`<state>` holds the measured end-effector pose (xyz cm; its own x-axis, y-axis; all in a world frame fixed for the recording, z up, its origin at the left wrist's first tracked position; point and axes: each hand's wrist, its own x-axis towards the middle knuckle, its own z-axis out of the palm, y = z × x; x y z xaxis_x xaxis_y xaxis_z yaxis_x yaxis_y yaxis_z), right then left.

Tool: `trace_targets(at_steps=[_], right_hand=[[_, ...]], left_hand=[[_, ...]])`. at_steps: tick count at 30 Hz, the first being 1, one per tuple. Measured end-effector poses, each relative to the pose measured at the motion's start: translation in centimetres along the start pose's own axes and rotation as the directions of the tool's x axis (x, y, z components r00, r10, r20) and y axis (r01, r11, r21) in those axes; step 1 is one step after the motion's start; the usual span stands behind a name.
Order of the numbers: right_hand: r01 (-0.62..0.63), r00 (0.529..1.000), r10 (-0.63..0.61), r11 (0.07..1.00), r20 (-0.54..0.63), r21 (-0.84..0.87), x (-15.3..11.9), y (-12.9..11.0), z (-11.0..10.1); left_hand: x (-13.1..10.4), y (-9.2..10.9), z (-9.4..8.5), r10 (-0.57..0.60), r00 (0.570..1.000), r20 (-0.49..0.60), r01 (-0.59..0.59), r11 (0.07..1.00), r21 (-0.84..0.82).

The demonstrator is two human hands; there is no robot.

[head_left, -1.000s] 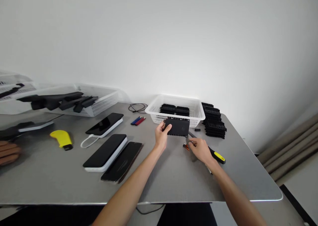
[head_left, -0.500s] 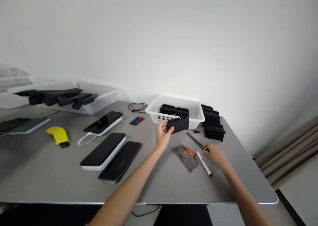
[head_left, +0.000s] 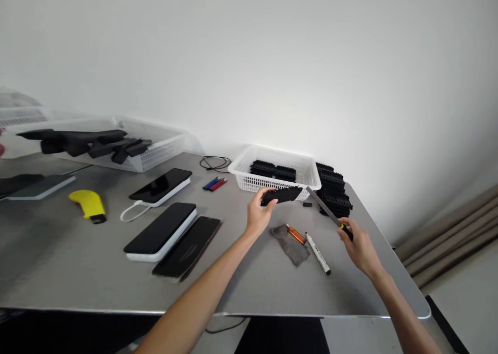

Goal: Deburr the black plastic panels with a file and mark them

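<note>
My left hand [head_left: 260, 212] is closed on one end of a black plastic part [head_left: 286, 195] with a toothed edge, held above the table before the white basket. A flat file [head_left: 325, 205] with a black and yellow handle is in my right hand [head_left: 358, 245], lifted off the table. Its blade points up and left, the tip close to the part's right end; whether they touch I cannot tell. Below lie a grey cloth [head_left: 290, 246], an orange lighter [head_left: 296, 234] on it and a white marker [head_left: 318, 254]. A small black cap [head_left: 307, 204] lies by the basket.
Similar black parts lie in the white basket [head_left: 243, 180] and in stacks [head_left: 335, 190] right of it. To the left are phones, power banks [head_left: 157, 234], a yellow-handled tool [head_left: 88, 205], two lighters [head_left: 215, 184], a cable [head_left: 215, 163] and a larger basket [head_left: 161, 154] of black pieces.
My right hand has picked the file up off the table and raised it toward the part. My left hand has tilted the part, so its toothed side now shows.
</note>
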<state>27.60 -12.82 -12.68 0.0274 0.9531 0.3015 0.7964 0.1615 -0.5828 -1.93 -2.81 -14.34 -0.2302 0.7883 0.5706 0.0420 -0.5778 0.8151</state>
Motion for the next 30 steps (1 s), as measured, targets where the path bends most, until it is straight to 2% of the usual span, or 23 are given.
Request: trace_targets(at_steps=[2, 3, 6, 9, 11, 13, 17, 19, 21, 23, 25, 28, 30], right_hand=[[-0.062, 0.998, 0.064, 0.972, -0.003, 0.226, 0.1, -1.8, 0.7], [-0.091, 0.996, 0.094, 0.929, 0.008, 0.358, 0.4, -2.9, 1.3], [-0.197, 0.979, 0.175, 0.725, 0.101, 0.660, 1.7, -6.9, 3.7], [-0.294, 0.955, 0.196, 0.569, 0.221, 0.768, 3.1, -10.8, 5.9], [-0.315, 0.949, 0.149, 0.520, 0.279, 0.794, 4.0, -12.6, 6.9], [-0.308, 0.950, 0.118, 0.500, 0.288, 0.810, 4.8, -13.4, 7.7], [-0.279, 0.960, 0.156, 0.534, 0.231, 0.798, 6.6, -12.7, 8.2], [-0.284, 0.959, 0.182, 0.560, 0.219, 0.778, 7.4, -11.8, 8.1], [-0.287, 0.958, 0.189, 0.593, 0.217, 0.752, 7.9, -10.8, 7.8], [-0.278, 0.960, 0.156, 0.645, 0.234, 0.711, 8.0, -10.2, 7.4], [-0.227, 0.964, 0.071, 0.726, 0.257, 0.649, 7.7, -9.9, 7.0], [-0.035, 0.961, -0.116, 0.849, 0.250, 0.527, 7.0, -10.2, 6.5], [0.096, 0.955, -0.205, 0.897, 0.214, 0.431, 6.5, -10.6, 6.0]], left_hand=[[-0.7, 0.3, 0.4, 0.034, 0.998, -0.044, -0.032, 0.999, 0.043], [-1.0, 0.4, 0.5, 0.065, 0.995, -0.070, -0.060, 0.995, 0.074], [-2.1, 0.1, 1.0, 0.222, 0.970, -0.099, -0.199, 0.959, 0.201], [-3.0, -0.5, 1.3, 0.367, 0.928, -0.061, -0.336, 0.897, 0.288], [-3.3, -0.8, 1.4, 0.401, 0.916, -0.008, -0.381, 0.877, 0.292], [-3.5, -0.9, 1.4, 0.395, 0.915, 0.082, -0.402, 0.873, 0.276], [-3.1, -0.3, 1.1, 0.311, 0.911, 0.271, -0.372, 0.903, 0.214], [-2.6, 0.1, 0.8, 0.262, 0.885, 0.386, -0.344, 0.925, 0.160], [-1.9, 0.3, 0.5, 0.236, 0.865, 0.442, -0.331, 0.932, 0.150], [-1.4, 0.1, 0.3, 0.245, 0.888, 0.389, -0.345, 0.915, 0.211], [-0.9, -0.2, 0.1, 0.259, 0.916, 0.305, -0.347, 0.894, 0.284], [-0.6, -0.6, 0.0, 0.190, 0.938, 0.291, -0.278, 0.911, 0.303], [-0.4, -0.8, -0.1, 0.120, 0.949, 0.292, -0.205, 0.938, 0.280]])
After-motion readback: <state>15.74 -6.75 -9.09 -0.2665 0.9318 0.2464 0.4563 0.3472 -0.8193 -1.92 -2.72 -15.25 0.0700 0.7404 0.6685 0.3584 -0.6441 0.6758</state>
